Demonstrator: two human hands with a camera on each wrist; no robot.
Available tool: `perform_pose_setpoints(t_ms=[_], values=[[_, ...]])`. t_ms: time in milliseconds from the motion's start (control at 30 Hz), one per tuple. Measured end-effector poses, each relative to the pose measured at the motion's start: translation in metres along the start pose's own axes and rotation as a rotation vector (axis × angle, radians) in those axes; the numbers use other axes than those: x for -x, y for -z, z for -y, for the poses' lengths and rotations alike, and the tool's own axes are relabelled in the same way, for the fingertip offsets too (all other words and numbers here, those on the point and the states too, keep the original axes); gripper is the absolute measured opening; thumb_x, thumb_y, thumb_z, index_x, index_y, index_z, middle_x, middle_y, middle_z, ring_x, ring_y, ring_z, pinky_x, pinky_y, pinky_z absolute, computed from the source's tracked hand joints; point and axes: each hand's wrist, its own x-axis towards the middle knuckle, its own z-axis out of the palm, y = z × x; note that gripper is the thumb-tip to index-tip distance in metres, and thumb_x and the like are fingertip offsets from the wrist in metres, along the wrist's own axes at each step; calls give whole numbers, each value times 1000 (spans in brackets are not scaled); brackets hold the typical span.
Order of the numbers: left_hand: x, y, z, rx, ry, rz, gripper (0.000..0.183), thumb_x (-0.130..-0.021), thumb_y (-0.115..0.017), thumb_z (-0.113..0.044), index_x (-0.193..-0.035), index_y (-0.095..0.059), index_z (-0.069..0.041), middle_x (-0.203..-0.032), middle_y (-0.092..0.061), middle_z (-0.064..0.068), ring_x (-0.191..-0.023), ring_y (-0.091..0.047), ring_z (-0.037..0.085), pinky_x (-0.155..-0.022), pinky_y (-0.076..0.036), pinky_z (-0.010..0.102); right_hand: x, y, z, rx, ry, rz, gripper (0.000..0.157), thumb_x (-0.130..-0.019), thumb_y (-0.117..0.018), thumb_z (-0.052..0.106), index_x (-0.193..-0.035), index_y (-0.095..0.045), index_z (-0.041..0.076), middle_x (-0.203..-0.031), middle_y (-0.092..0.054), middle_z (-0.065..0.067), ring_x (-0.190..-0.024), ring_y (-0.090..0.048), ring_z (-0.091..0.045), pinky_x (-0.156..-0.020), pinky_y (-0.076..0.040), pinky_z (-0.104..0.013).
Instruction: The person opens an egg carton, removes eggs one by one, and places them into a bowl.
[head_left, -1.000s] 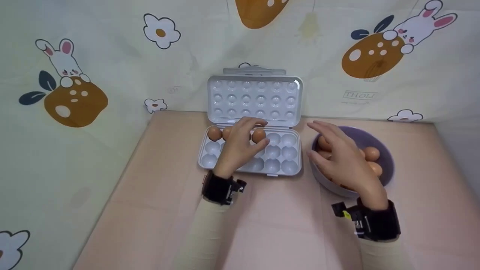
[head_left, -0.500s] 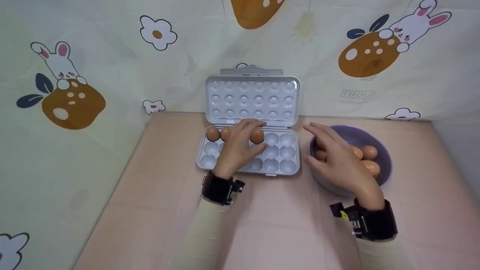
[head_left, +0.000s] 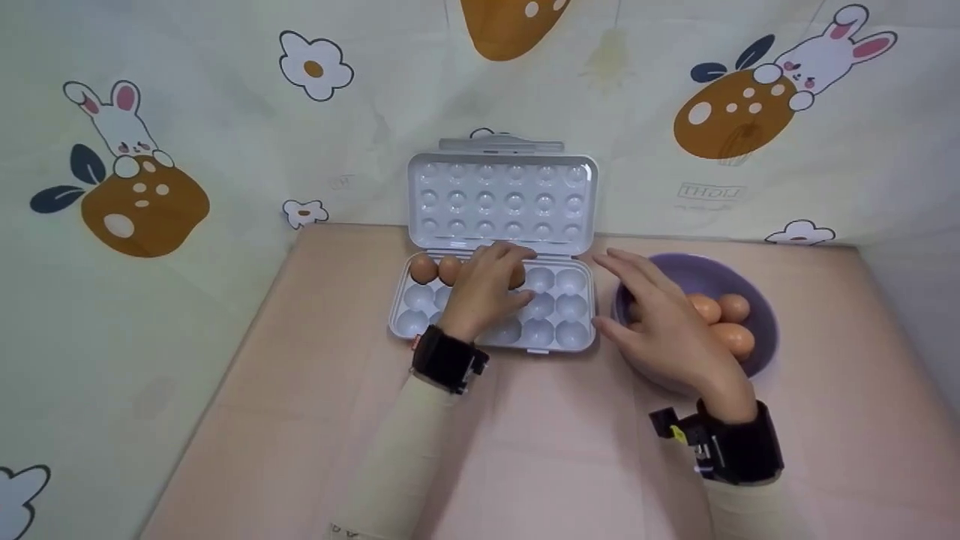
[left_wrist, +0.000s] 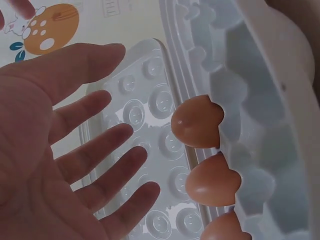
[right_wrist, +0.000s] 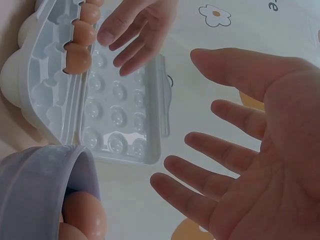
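A white egg tray (head_left: 571,307) lies with its lid (head_left: 502,202) raised behind it. Brown eggs (head_left: 424,269) fill the left part of its back row; in the right wrist view several eggs (right_wrist: 78,58) stand in a line. Above the tray my left hand (head_left: 484,292) has its fingers spread and holds nothing, partly covering the row. My right hand (head_left: 671,330), also with fingers extended and nothing held, hovers over the left side of a purple bowl (head_left: 766,337). Several brown eggs (head_left: 731,341) lie in this bowl, some hidden by the hand.
A pink cloth (head_left: 540,450) covers the table. Behind it hangs a pale printed backdrop (head_left: 375,142) with rabbits and flowers, close to the raised lid. The bowl stands just right of the tray.
My left hand has shifted slightly right relative to the tray, covering more of the rightmost egg in the row. The right hand has drifted a little left, toward the tray. The eggs look unmoved.
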Motion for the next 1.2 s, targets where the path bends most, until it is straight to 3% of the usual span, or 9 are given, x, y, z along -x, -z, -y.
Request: perform_pose_setpoints(t_ms=[200,333,433,667,867,1200], values=[[-15,4,1,-91,18,100,43,-87,-85,-16,-128,-72,-12,-120,-67,8,-111,-60,31,-96,-51,42,0,0,0,2,2,-2,76,-96,-80,23,-162,-44,24,-169,-39,-7,-153,-38,-34,-120,-37,-62],[-22,4,1,-104,39,157,27,-84,-82,-7,-109,-73,-7,-105,-62,9,-101,-58,31,-87,-50,41,1,0,-1,3,1,-1,76,-95,-80,23,-162,-44,26,-169,-38,-7,-154,-38,-35,-120,-36,-63],[-24,2,2,-97,49,177,26,-80,-80,-1,-104,-71,-6,-101,-59,9,-99,-56,31,-85,-49,41,1,0,-1,0,-2,2,77,-96,-80,23,-163,-43,30,-169,-38,-6,-153,-38,-36,-120,-34,-64],[-30,-1,-1,-134,65,223,28,-78,-75,7,-103,-69,-5,-107,-58,12,-100,-57,33,-85,-51,41,0,1,0,10,-8,12,76,-96,-79,24,-163,-43,31,-169,-38,-8,-153,-37,-40,-119,-33,-68],[-37,-4,-5,-271,54,254,45,-74,-77,7,-115,-66,-6,-112,-63,14,-105,-63,36,-91,-56,44,-1,0,0,7,14,1,76,-95,-80,23,-162,-45,27,-167,-40,-7,-152,-39,-37,-120,-34,-65],[-37,-12,-8,-347,39,197,38,-80,-76,9,-115,-70,-5,-115,-65,17,-100,-69,37,-76,-63,47,-2,-2,0,-4,-7,25,75,-96,-79,23,-162,-44,29,-168,-39,-7,-153,-38,-38,-120,-32,-68]])
